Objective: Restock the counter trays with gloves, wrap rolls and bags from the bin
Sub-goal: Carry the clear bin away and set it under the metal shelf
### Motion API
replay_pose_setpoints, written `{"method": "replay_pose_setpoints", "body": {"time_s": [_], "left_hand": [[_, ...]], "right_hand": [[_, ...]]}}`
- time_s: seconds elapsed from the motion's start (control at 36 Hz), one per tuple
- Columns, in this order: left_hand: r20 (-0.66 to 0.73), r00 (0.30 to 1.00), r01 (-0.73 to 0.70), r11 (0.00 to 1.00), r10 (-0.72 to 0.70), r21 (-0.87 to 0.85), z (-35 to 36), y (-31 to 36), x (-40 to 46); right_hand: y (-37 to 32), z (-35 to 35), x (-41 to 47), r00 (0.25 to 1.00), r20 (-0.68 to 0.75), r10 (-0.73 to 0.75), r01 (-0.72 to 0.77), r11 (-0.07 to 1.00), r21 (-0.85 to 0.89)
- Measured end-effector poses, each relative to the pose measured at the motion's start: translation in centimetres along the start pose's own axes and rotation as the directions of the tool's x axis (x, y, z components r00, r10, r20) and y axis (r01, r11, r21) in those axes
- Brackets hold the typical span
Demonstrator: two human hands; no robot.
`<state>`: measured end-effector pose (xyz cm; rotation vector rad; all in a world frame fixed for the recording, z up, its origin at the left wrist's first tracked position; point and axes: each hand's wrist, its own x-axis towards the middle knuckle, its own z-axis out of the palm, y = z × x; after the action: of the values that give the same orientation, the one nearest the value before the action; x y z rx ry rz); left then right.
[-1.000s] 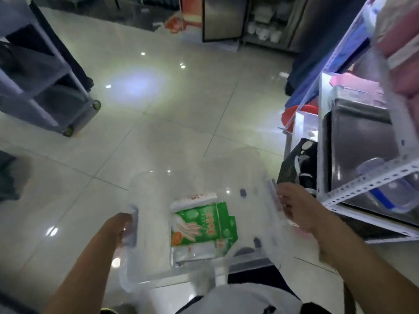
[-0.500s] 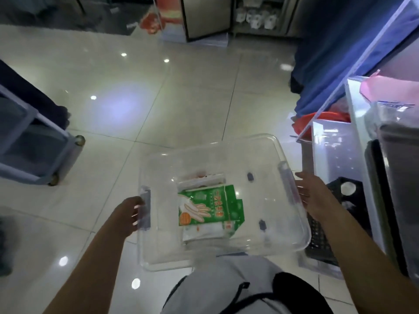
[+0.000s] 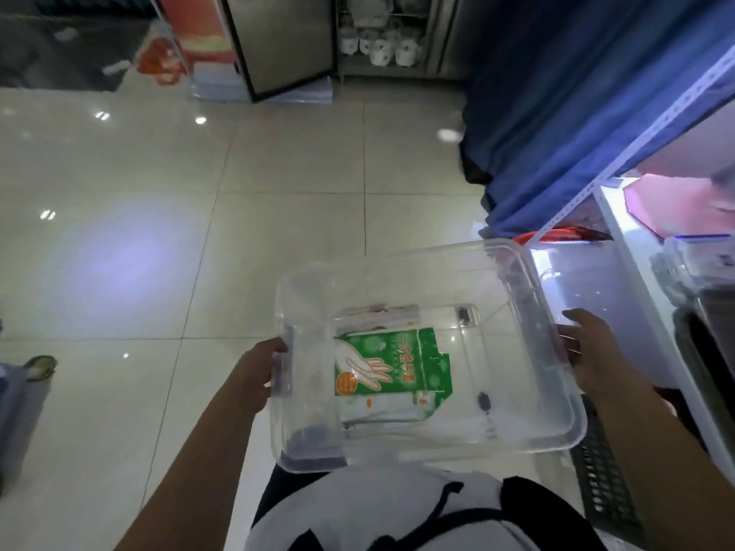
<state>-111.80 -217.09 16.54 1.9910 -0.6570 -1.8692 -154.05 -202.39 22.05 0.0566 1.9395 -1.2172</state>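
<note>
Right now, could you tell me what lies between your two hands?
In the head view, the clear bin spans the gap between the left hand and right hand, which grip its sides. Inside lies a green glove packet.

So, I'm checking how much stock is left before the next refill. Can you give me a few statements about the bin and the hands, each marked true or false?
1. The clear bin is carried by both hands. True: the left hand grips one end, the right hand holds the other.
2. The bin is packed full. False: it is mostly bare, with a green glove packet lying on its floor.
3. The glove packet stands upright. False: it lies flat.
4. A white packet lies partly under the green one. True.
5. The bin rests on the tiled floor. False: it is held above it.
</note>
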Motion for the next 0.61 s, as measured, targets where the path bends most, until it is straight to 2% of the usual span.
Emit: {"method": "replay_pose_setpoints", "body": {"time_s": [0.06,0.17,0.31,0.42,0.53,0.61], "left_hand": [[0.027,0.999,0.016,0.999,-0.018,0.049,0.8,4.5,2.3],[0.150,0.988,-0.045,0.988,0.023,0.146,4.0,14.0,6.4],[0.266,0.964,-0.123,0.921,0.021,0.371,12.1,23.6,10.3],[0.343,0.939,-0.187,0.852,0.010,0.489,19.9,27.9,13.2],[0.363,0.932,-0.220,0.791,-0.002,0.570,26.7,29.9,15.0],[0.366,0.930,-0.221,0.739,-0.037,0.636,31.0,31.2,15.8]], "right_hand": [[-1.3,1.0,0.3,0.996,-0.084,0.039,-0.035,0.998,0.048],[-4.4,2.1,0.8,0.988,-0.109,0.112,-0.098,0.987,0.124],[-5.5,1.5,1.9,0.962,-0.227,0.151,-0.066,0.937,0.342],[-4.8,-0.3,4.4,0.944,-0.233,0.236,-0.115,0.893,0.436],[-4.0,-2.0,7.5,0.918,-0.168,0.360,-0.257,0.861,0.440],[-3.6,-2.9,9.3,0.905,-0.154,0.396,-0.278,0.825,0.492]]}}
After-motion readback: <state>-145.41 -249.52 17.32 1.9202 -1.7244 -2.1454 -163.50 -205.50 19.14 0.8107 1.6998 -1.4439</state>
